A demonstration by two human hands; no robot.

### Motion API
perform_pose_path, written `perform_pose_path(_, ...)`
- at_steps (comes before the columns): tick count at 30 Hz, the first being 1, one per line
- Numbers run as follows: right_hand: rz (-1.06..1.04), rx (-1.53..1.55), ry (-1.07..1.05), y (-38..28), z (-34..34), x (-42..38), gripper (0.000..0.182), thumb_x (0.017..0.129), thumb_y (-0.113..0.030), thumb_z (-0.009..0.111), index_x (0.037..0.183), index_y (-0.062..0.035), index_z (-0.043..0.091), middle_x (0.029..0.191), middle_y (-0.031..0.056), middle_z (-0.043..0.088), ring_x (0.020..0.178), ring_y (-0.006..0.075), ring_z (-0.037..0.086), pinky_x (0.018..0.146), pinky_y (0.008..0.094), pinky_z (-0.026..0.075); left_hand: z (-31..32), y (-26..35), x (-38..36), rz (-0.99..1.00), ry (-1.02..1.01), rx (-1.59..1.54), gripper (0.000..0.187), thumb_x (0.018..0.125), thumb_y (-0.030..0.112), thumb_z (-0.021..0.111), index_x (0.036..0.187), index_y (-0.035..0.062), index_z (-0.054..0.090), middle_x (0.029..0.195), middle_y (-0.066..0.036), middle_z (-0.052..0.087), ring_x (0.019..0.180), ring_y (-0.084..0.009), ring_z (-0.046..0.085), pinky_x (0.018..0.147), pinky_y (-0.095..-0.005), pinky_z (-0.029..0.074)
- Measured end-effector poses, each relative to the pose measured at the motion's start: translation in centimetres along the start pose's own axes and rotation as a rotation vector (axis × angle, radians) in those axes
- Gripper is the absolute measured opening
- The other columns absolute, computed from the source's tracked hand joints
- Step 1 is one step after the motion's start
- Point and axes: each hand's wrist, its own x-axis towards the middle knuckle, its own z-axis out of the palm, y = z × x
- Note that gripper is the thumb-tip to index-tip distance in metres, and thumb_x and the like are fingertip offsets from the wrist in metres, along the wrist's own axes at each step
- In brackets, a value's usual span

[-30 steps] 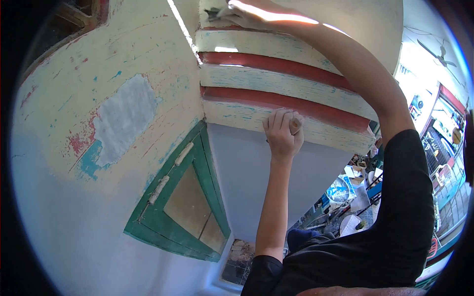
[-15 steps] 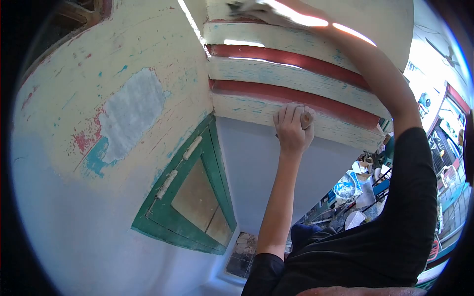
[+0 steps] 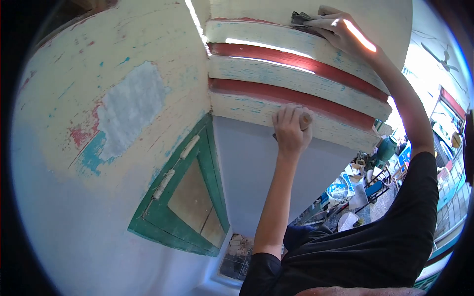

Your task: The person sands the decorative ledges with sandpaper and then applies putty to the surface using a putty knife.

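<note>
My left hand (image 3: 291,129) is wrapped round a wooden-handled tool (image 3: 305,120), its fingers resting against the lowest cream band of the stepped moulding (image 3: 247,104). The handle's round end faces me; a small dark bit shows below the fist, and the rest is hidden. Higher up, my right hand (image 3: 340,30) presses a folded dark sheet of sandpaper (image 3: 302,20) along the top ledge of the moulding. Worn cream paint with blue flecks covers the bands, with red strips (image 3: 291,92) between them.
A cream wall (image 3: 64,93) with a grey patch (image 3: 132,111) stands at left. Below it is a green-framed panel (image 3: 173,217) with two white fittings. Beyond the moulding at lower right lie a green container (image 3: 386,147), a blue chair (image 3: 374,188) and assorted clutter.
My right hand has slid the sandpaper to the right along the top ledge, away from the wall corner. My left hand stays on the lowest band with the tool.
</note>
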Motion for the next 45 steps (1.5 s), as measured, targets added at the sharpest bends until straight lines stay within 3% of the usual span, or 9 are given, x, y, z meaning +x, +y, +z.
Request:
perform_pose_path(9, -0.036, 0.223, 0.021, -3.7, 4.8, 15.4, 0.024, 0.089, -0.005, 0.061, 0.107, -0.0012, 0.077, 0.093, 0.0263, 0.068, 0.089, 0.0428, 0.064, 0.079, 0.0472, 0.051, -0.2, 0.0, -0.2, 0.007, 0.012, -0.039, 0.003, 0.09, 0.013, 0.068, 0.093, 0.012, 0.068, 0.099, -0.006, 0.068, 0.1, -0.0291, 0.063, 0.088, -0.0432, 0.04)
perform_pose_path(21, 0.194, -0.199, 0.022, 0.8, -3.6, -8.6, 0.035, 0.087, -0.005, 0.078, 0.119, -0.0176, 0.08, 0.11, 0.0095, 0.073, 0.09, 0.0251, 0.065, 0.081, 0.04, 0.056, 0.7, 0.0, -0.2, 0.001, 0.033, -0.028, 0.003, 0.091, 0.012, 0.068, 0.091, 0.0096, 0.069, 0.095, -0.006, 0.069, 0.097, -0.0293, 0.062, 0.091, -0.0429, 0.038)
perform_pose_path(25, -0.128, -0.245, 0.173, 3.3, 1.0, -2.9, 0.032, 0.086, 0.001, 0.077, 0.117, -0.0085, 0.079, 0.089, 0.0097, 0.072, 0.087, 0.0255, 0.063, 0.076, 0.0388, 0.056, 0.9, 0.2, -0.1, -0.028, 0.071, -0.018, 0.004, 0.092, 0.013, 0.068, 0.09, 0.0092, 0.068, 0.093, -0.006, 0.068, 0.095, -0.0296, 0.06, 0.09, -0.0435, 0.037)
perform_pose_path(29, -0.047, 0.433, 0.127, 0.6, 3.1, 9.4, 0.025, 0.089, -0.013, 0.066, 0.108, -0.0042, 0.077, 0.09, 0.0208, 0.07, 0.084, 0.0366, 0.058, 0.085, 0.0429, 0.048, 0.7, -0.1, 0.0, -0.034, 0.053, -0.039, 0.006, 0.092, 0.014, 0.069, 0.089, 0.0092, 0.068, 0.093, -0.006, 0.067, 0.095, -0.0298, 0.06, 0.09, -0.0439, 0.037)
perform_pose_path(32, -0.088, 0.088, 0.014, -0.8, 4.9, 15.6, 0.024, 0.094, -0.019, 0.058, 0.099, -0.0054, 0.077, 0.099, 0.0242, 0.065, 0.09, 0.0406, 0.059, 0.084, 0.0461, 0.048, 0.8, -0.1, 0.0, -0.007, 0.085, -0.019, 0.007, 0.093, 0.013, 0.068, 0.087, 0.0093, 0.067, 0.092, -0.006, 0.068, 0.095, -0.0295, 0.062, 0.09, -0.0433, 0.039)
perform_pose_path(36, 0.052, 0.201, 0.047, -3.1, 1.9, 11.5, 0.03, 0.089, -0.017, 0.059, 0.11, -0.0051, 0.075, 0.093, 0.0226, 0.069, 0.091, 0.0393, 0.06, 0.087, 0.0452, 0.049, 0.3, -0.1, 0.1, 0.014, 0.075, -0.029, 0.006, 0.093, 0.013, 0.067, 0.088, 0.0094, 0.067, 0.093, -0.006, 0.068, 0.095, -0.0292, 0.063, 0.088, -0.0422, 0.04)
perform_pose_path(38, -0.234, 0.176, 0.123, 3.0, 2.0, 7.3, 0.04, 0.084, -0.008, 0.064, 0.123, -0.0059, 0.074, 0.113, 0.0137, 0.075, 0.085, 0.0339, 0.058, 0.082, 0.0428, 0.05, 0.2, -0.1, 0.2, 0.03, 0.063, -0.027, 0.005, 0.093, 0.012, 0.067, 0.088, 0.0096, 0.068, 0.093, -0.005, 0.068, 0.094, -0.0288, 0.064, 0.088, -0.0419, 0.04)
perform_pose_path(42, 0.157, -0.078, 0.077, 0.1, -3.7, -3.6, 0.039, 0.077, -0.003, 0.073, 0.116, -0.0057, 0.077, 0.119, 0.0123, 0.075, 0.078, 0.0301, 0.057, 0.07, 0.0417, 0.05, 0.0, 0.0, 0.1, 0.016, 0.038, -0.029, 0.004, 0.091, 0.012, 0.067, 0.089, 0.0098, 0.068, 0.092, -0.005, 0.068, 0.094, -0.0285, 0.063, 0.087, -0.0419, 0.039)
perform_pose_path(45, 0.152, -0.295, 0.082, 0.9, -4.0, -6.8, 0.033, 0.087, 0.002, 0.074, 0.118, -0.01, 0.079, 0.095, 0.0117, 0.075, 0.087, 0.0263, 0.062, 0.078, 0.0408, 0.055, 0.2, 0.1, 0.3, 0.017, 0.048, -0.041, 0.003, 0.09, 0.012, 0.068, 0.087, 0.0101, 0.068, 0.092, -0.005, 0.068, 0.093, -0.0284, 0.063, 0.085, -0.0421, 0.039)
